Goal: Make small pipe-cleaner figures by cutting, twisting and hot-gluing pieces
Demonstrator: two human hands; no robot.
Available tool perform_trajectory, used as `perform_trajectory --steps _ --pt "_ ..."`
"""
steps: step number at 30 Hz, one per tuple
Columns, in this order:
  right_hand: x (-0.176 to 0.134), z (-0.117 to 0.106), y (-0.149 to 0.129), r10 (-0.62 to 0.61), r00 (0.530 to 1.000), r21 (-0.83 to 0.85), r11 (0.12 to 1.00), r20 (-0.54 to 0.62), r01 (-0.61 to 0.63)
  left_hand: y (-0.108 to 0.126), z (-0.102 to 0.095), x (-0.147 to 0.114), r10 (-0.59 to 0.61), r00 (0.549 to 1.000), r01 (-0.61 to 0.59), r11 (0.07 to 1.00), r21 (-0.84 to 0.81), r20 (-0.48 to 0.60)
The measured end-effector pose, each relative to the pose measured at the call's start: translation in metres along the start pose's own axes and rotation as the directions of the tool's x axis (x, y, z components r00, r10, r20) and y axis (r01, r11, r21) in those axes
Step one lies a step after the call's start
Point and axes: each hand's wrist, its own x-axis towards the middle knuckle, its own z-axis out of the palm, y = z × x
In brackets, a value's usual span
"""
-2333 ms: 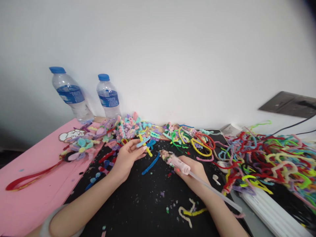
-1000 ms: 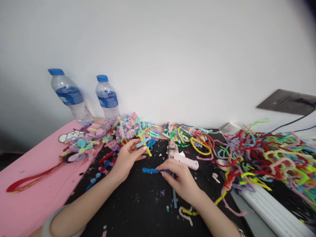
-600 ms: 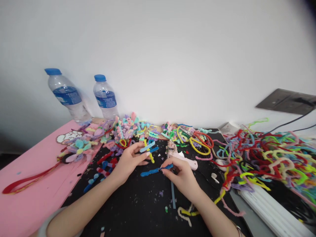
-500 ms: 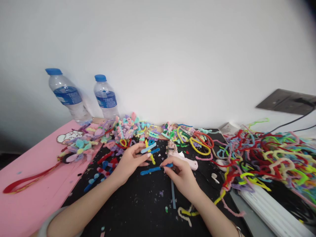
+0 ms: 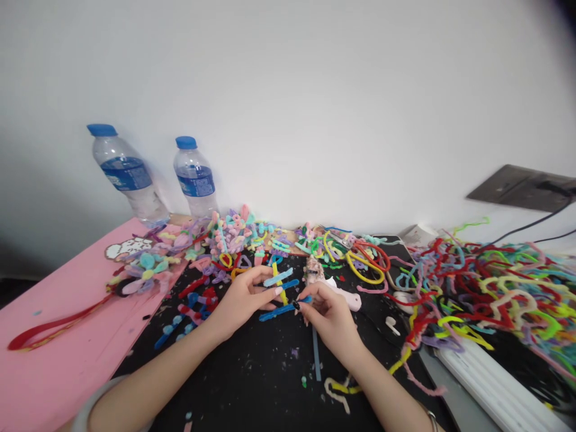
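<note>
Between the thumb and fingers of my left hand (image 5: 246, 294) is a small pipe cleaner piece: a yellow stem (image 5: 276, 273) crossed by a light blue bar (image 5: 278, 276) and a darker blue bar (image 5: 290, 284). My right hand (image 5: 327, 309) pinches one end of a separate blue pipe cleaner (image 5: 276, 312), which points left. Its left part lies just under the lower end of the yellow stem; whether the two touch I cannot tell. Behind my right hand lies a pale pink glue gun (image 5: 346, 295), its front end crusted with brownish residue.
Fuzzy pipe cleaner shapes (image 5: 234, 231) crowd the back of the black mat (image 5: 252, 384). Scissors with red and yellow handles (image 5: 365, 270) lie behind the glue gun. A tangle of pipe cleaners (image 5: 495, 288) and a white power strip (image 5: 490, 384) are at right. Two water bottles (image 5: 195, 180) stand at back left.
My left hand has moved slightly right with the yellow and blue piece. The blue pipe cleaner in my right hand now lies close under the yellow stem's end.
</note>
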Motion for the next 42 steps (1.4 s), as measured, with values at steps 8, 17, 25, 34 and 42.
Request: perform_trajectory --steps 8,17,25,34,42 --pt "0.0024 -0.0005 -0.0012 0.07 0.998 0.103 0.992 0.0 -0.069 0.0001 -0.0003 -0.001 -0.014 0.999 0.015 1.0 -0.021 0.036" --pt "0.0039 0.0026 -0.0013 0.142 0.99 0.204 0.969 -0.007 -0.137 0.0019 0.0011 -0.0011 -0.053 0.997 0.056 0.997 -0.057 0.048" --pt "0.0035 0.0031 -0.0004 0.159 0.987 0.217 0.964 -0.02 -0.151 0.0044 0.0029 -0.0026 -0.105 0.993 0.107 0.994 -0.034 0.058" --pt "0.004 0.0033 0.0015 0.156 0.988 0.23 0.962 -0.02 -0.147 -0.0024 -0.0026 -0.0006 -0.084 0.987 0.083 0.996 0.016 0.135" --pt "0.0037 0.0017 -0.0007 0.135 0.991 0.223 0.966 -0.01 -0.129 0.0011 -0.0011 -0.0011 -0.094 0.988 0.095 0.995 -0.004 0.12"
